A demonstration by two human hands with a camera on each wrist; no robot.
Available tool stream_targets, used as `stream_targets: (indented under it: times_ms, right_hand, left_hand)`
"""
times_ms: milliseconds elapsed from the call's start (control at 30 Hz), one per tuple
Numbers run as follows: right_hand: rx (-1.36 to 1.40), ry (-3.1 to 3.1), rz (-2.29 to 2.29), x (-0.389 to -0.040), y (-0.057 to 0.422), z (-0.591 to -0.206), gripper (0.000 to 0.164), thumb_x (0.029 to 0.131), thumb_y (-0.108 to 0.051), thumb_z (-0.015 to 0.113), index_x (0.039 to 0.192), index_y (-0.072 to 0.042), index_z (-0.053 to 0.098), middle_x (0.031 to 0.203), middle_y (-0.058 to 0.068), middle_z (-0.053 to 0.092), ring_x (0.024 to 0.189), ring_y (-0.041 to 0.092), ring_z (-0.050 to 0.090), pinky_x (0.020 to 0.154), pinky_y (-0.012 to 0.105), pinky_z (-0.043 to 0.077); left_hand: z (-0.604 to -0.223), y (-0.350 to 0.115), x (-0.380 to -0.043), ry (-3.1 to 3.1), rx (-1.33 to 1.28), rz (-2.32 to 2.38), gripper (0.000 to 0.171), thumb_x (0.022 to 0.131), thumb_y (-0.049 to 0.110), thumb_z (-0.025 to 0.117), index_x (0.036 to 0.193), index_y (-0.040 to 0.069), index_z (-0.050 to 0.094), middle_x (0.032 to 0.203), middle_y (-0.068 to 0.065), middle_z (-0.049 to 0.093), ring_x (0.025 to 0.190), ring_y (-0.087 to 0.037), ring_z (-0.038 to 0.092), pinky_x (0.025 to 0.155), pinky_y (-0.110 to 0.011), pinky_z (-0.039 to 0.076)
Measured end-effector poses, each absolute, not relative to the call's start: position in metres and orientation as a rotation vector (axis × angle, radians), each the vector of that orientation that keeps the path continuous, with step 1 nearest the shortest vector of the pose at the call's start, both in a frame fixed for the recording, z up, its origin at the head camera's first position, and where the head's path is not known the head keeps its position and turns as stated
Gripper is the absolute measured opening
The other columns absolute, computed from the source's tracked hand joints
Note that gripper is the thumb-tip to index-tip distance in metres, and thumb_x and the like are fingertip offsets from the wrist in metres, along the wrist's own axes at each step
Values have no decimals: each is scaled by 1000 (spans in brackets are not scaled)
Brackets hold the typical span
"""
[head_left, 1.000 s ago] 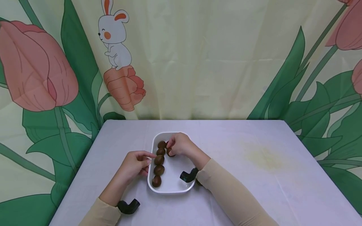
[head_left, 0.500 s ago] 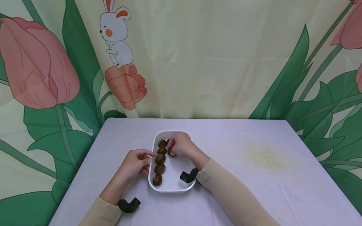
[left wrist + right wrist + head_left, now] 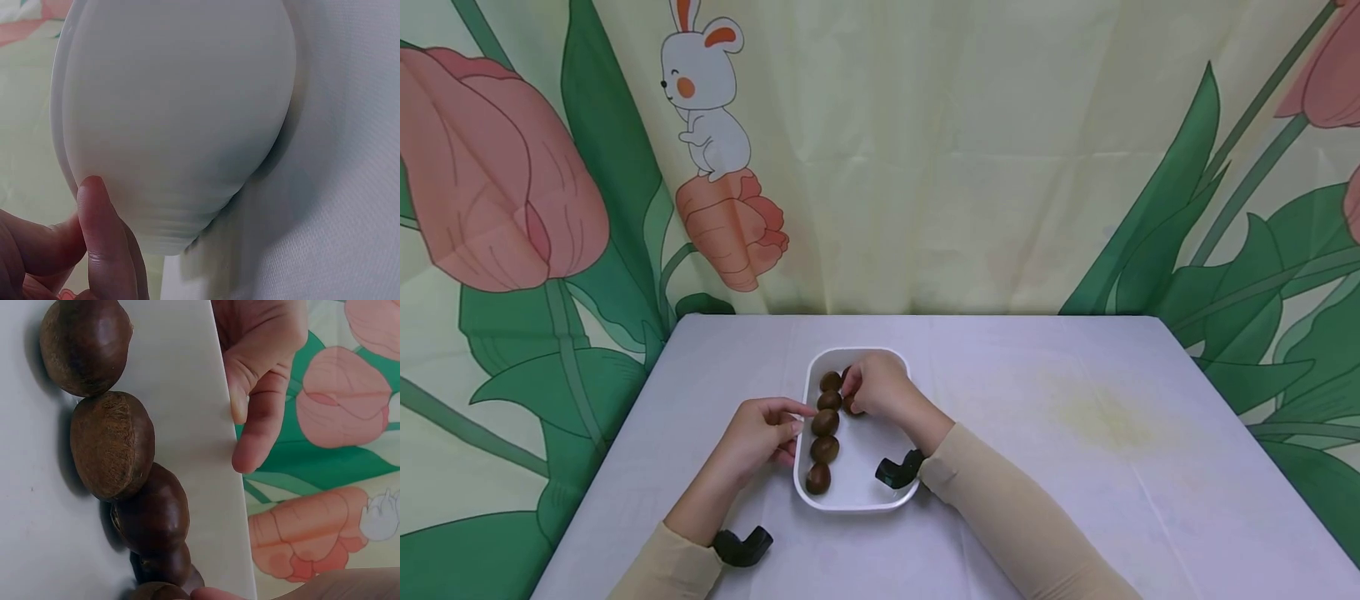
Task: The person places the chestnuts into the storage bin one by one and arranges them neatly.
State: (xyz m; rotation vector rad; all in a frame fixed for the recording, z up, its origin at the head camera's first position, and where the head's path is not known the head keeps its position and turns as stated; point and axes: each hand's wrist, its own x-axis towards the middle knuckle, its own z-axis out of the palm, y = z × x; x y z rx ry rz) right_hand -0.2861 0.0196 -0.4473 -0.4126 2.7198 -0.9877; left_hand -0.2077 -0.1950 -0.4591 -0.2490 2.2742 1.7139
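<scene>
Inside a white tray (image 3: 854, 507), several brown chestnuts (image 3: 825, 422) lie in a lengthwise row along the left wall. My left hand (image 3: 763, 433) pinches the tray's left rim between thumb and index finger, beside the row's middle. In the left wrist view, a fingertip touches the outer wall (image 3: 181, 112). Near the tray's far end, my right hand (image 3: 882, 387) pinches a chestnut (image 3: 851, 404) just right of the row. Another chestnut behind it is mostly hidden by that hand. In the right wrist view, one fingertip touches a chestnut (image 3: 156, 591) at the bottom edge.
A white cloth (image 3: 1037, 500) covers the table, with a yellowish stain (image 3: 1105, 417) at the right. Black devices (image 3: 742, 547) sit at both wrists; the right one hangs over the tray. Behind the table hangs a curtain (image 3: 925, 167) printed with tulips and a rabbit.
Both hands keep nearly the same places, the left at the rim and the right on its chestnut. The chestnut row looks unchanged; the head view shifts slightly.
</scene>
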Motion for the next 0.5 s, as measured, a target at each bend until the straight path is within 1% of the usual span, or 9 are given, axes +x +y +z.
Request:
stream_targets:
  times_ms: [200, 300, 433, 500]
  right_hand:
    - [-437, 2722, -966, -287, 19, -444, 15, 79, 2, 83, 84, -12, 83, 70, -5, 70, 72, 15, 58, 62, 24, 46]
    - [-431, 2731, -946, -288, 18, -443, 12, 81, -1, 82, 85, -12, 83, 73, -5, 71, 75, 15, 59, 66, 25, 47]
    - [-403, 2735, -929, -290, 18, -441, 13, 83, -2, 80, 86, -13, 83, 77, -3, 73, 80, 17, 60, 70, 27, 48]
    - [-387, 2731, -925, -291, 17, -439, 14, 84, -1, 77, 86, -14, 83, 78, -2, 73, 81, 18, 60, 69, 27, 47]
  left_hand:
    - [-462, -196, -209, 2258, -246, 1744, 25, 100, -4, 68, 120, 5, 80, 86, -12, 69, 62, -20, 65, 56, -31, 61]
    - [-462, -196, -209, 2250, -243, 1755, 26, 99, -5, 68, 119, 5, 80, 83, -10, 67, 62, -19, 64, 55, -31, 60]
    - [-461, -196, -209, 2241, -246, 1766, 27, 98, -7, 68, 119, 4, 80, 82, -10, 65, 62, -19, 64, 55, -31, 60]
    - [-461, -197, -209, 2242, -247, 1766, 27, 98, -6, 68, 119, 5, 80, 83, -10, 65, 62, -20, 64, 55, -31, 60]
